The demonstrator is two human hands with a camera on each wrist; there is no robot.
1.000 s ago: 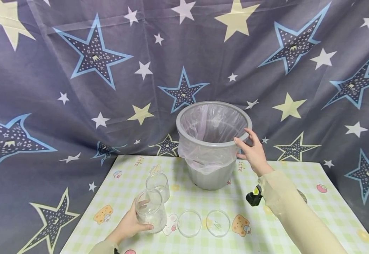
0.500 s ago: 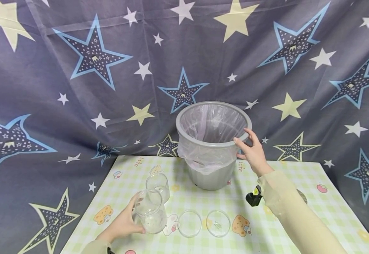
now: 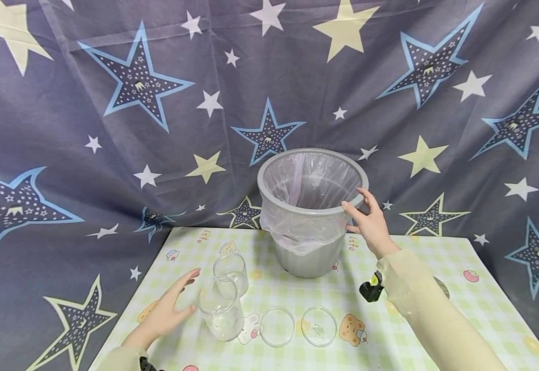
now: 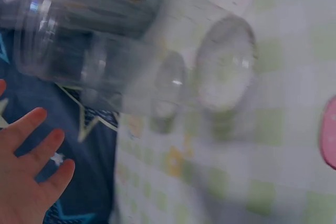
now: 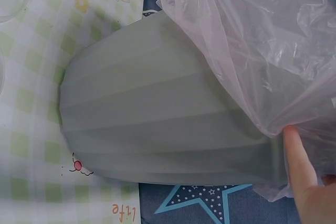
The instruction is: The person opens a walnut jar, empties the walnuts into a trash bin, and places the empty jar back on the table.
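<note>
My left hand [image 3: 163, 313], fingers apart and holding nothing, is just left of a clear jar [image 3: 223, 312] that stands upright on the table. A second clear jar [image 3: 238, 270] is upright behind it. In the left wrist view the fingers [image 4: 39, 156] are spread, apart from the near jar [image 4: 131, 35]. With thumb and fingers my right hand [image 3: 372, 225] grips the right side of the rim of a grey trash bin [image 3: 308, 262]. A thin pinkish bag [image 5: 220, 45] lines the bin and folds over its rim. One fingertip [image 5: 293, 135] touches the bag in the right wrist view.
Two round clear lids, a left lid [image 3: 277, 330] and a right lid [image 3: 319, 330], lie flat in front of the bin. The table [image 3: 417, 350] has a green checked cover. A star-patterned curtain [image 3: 223, 41] hangs behind it.
My left hand has let go of the front jar and moved away to the left. The jar stays in place. My right hand stays on the bin's rim.
</note>
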